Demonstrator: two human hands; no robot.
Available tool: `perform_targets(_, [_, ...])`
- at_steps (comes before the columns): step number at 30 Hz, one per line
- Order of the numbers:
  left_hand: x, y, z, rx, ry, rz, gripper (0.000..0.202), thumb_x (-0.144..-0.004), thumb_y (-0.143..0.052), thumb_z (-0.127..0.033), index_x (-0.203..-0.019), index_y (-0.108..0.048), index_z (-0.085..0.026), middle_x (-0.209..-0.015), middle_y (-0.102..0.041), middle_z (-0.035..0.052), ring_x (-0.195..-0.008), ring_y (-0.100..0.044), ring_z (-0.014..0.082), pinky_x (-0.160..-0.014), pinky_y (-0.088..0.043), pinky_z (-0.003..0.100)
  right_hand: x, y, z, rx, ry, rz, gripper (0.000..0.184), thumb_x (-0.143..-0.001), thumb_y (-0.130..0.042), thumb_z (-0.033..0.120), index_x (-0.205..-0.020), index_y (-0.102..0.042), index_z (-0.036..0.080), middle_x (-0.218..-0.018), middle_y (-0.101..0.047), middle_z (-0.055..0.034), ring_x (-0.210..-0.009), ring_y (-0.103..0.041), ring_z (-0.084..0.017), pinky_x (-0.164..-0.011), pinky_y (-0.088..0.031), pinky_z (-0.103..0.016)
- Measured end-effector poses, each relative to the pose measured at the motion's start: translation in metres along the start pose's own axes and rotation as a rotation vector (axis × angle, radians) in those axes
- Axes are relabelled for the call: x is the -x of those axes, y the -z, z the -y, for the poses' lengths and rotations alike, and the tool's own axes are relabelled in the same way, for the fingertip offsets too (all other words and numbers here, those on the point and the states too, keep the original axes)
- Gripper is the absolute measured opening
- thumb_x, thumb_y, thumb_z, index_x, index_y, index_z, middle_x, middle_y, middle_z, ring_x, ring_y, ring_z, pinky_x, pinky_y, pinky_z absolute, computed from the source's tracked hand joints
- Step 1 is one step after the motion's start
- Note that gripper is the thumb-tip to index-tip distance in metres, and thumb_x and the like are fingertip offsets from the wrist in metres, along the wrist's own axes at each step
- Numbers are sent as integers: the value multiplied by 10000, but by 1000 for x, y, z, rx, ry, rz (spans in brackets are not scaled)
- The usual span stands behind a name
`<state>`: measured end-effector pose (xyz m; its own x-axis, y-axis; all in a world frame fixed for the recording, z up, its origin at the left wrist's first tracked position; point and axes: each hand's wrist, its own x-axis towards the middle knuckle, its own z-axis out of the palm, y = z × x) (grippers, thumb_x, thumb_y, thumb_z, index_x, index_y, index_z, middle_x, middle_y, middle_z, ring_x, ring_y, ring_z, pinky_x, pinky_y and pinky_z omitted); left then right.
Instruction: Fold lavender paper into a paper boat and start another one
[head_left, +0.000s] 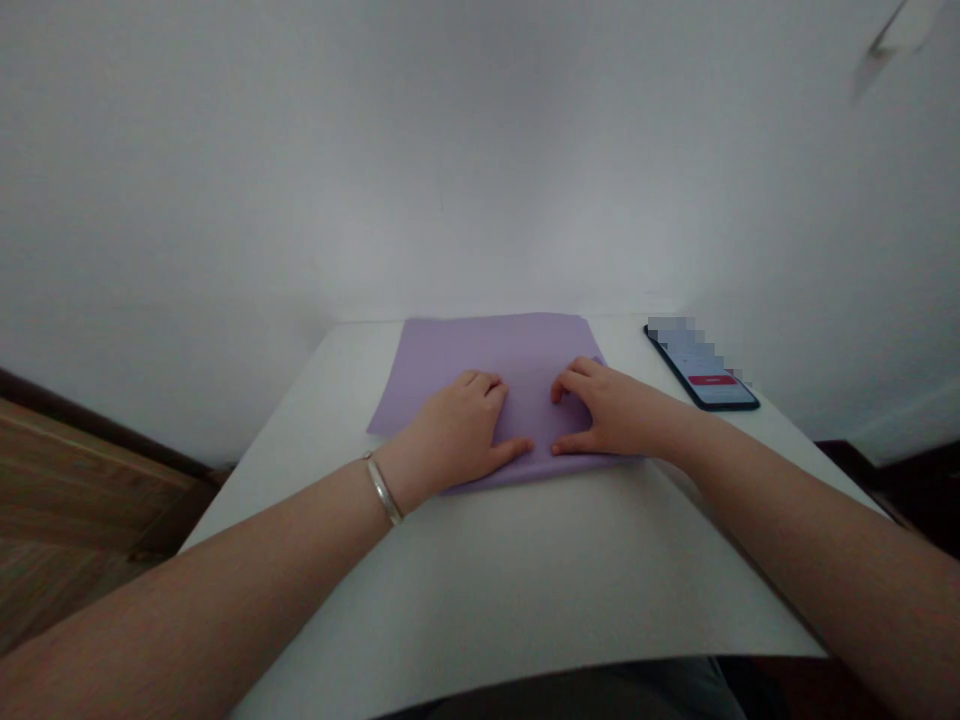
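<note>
A lilac sheet of paper (pixel 491 350) lies flat on a small white table (pixel 525 570), up against the wall. My left hand (pixel 457 430) rests on the near half of the paper, fingers curled down and thumb stretched along the near edge. My right hand (pixel 607 410) presses on the paper beside it, fingers bent with tips on the sheet and thumb out toward the left thumb. Neither hand wraps around anything. A silver bangle (pixel 382 488) sits on my left wrist.
A dark smartphone (pixel 701 368) with a lit screen lies at the table's far right corner. A plain white wall (pixel 480 150) stands right behind the table. Wooden flooring (pixel 67 500) shows at the left, below the table edge.
</note>
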<state>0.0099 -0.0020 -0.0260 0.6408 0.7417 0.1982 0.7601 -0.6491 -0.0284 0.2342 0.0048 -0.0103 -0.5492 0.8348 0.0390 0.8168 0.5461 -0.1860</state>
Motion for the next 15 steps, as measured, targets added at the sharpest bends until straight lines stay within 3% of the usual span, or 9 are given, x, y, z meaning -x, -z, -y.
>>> perform_targets(9, [0,-1,0,-16,-7,-1,677,-848,-492,-605,-1213,-562,-38,-1242,-572,206,-1181,-506,317,-1012,-418,410,3,-1,2,18,-20,-9,578,-675,-709,577,-1090,-590,192,-1097,-554,-123,-968,-576,-267,-869,-484,-414])
perform_targets(15, [2,-2,1,5,-11,-10,807,-794,-485,-713,-1224,-550,-33,-1249,-565,222,-1189,-500,334,-1004,-417,424,5,-1,3,33,-26,-5,636,-647,-716,600,-1120,-584,196,-1138,-548,-122,-982,-577,-275,-880,-487,-416])
